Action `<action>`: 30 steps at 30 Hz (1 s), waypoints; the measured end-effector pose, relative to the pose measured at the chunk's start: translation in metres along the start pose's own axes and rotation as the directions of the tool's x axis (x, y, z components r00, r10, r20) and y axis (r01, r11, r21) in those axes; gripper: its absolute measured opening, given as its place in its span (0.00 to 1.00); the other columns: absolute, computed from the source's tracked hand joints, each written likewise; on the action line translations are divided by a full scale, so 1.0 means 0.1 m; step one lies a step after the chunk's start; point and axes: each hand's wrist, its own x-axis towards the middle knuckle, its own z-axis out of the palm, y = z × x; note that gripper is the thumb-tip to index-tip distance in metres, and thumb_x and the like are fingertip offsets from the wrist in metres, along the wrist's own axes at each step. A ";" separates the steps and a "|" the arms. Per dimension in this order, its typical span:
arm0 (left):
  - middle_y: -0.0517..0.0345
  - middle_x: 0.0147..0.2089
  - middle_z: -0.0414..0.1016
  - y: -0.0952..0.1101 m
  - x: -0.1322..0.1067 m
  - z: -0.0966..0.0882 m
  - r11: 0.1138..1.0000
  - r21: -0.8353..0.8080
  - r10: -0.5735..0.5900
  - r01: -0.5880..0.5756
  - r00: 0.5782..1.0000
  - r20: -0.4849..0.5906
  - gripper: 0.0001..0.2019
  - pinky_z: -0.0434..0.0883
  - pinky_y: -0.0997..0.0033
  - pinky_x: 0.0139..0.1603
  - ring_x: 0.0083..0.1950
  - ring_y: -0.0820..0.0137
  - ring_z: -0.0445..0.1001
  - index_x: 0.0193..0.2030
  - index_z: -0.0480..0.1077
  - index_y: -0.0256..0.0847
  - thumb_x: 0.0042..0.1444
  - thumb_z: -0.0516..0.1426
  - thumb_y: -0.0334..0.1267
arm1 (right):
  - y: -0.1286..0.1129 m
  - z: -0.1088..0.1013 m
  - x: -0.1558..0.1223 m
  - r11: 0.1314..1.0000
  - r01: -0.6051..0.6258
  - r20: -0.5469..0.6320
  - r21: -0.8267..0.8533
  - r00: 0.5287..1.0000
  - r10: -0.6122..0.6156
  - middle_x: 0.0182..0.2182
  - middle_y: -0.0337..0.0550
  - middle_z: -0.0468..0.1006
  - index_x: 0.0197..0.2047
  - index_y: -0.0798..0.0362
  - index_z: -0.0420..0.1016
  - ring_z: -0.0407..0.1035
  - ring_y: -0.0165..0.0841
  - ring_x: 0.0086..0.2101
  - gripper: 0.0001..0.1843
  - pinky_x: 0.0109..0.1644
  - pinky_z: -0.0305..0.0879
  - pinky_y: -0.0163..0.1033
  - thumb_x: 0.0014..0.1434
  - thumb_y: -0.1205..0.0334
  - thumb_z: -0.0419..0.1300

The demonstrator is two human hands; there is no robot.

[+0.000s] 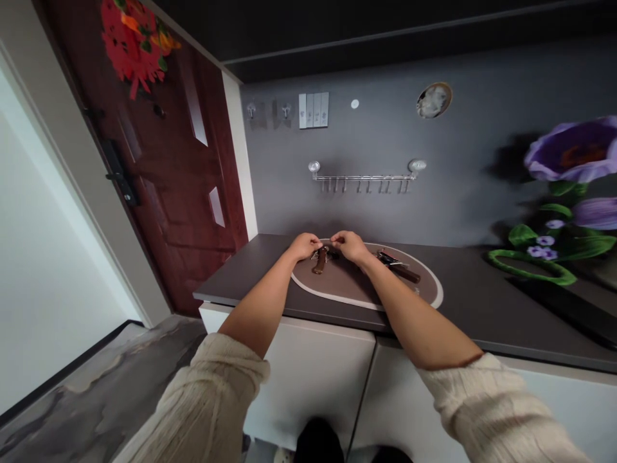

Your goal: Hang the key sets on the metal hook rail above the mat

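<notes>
Both my hands reach over an oval brown mat with a pale rim on a dark countertop. My left hand and my right hand are closed in pinches, meeting over a bunch of keys with a brown leather fob. Each hand grips part of that bunch. A second key bunch with a dark brown fob lies on the mat to the right of my right hand.
A chrome hook rail hangs on the grey wall above the counter, with switches higher up. A dark red door stands to the left. A purple flower decoration sits at the right. White cabinets are below.
</notes>
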 end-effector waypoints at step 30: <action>0.59 0.21 0.69 0.03 0.03 0.04 0.865 -0.501 -0.075 0.036 0.995 -0.059 0.05 0.61 0.76 0.27 0.22 0.79 0.62 0.29 0.70 0.31 0.46 0.53 0.28 | 0.01 0.02 -0.04 0.995 0.083 0.020 -0.057 0.996 -0.082 0.23 0.39 0.73 0.27 0.55 0.73 0.63 0.25 0.24 0.06 0.30 0.56 0.30 0.46 0.67 0.55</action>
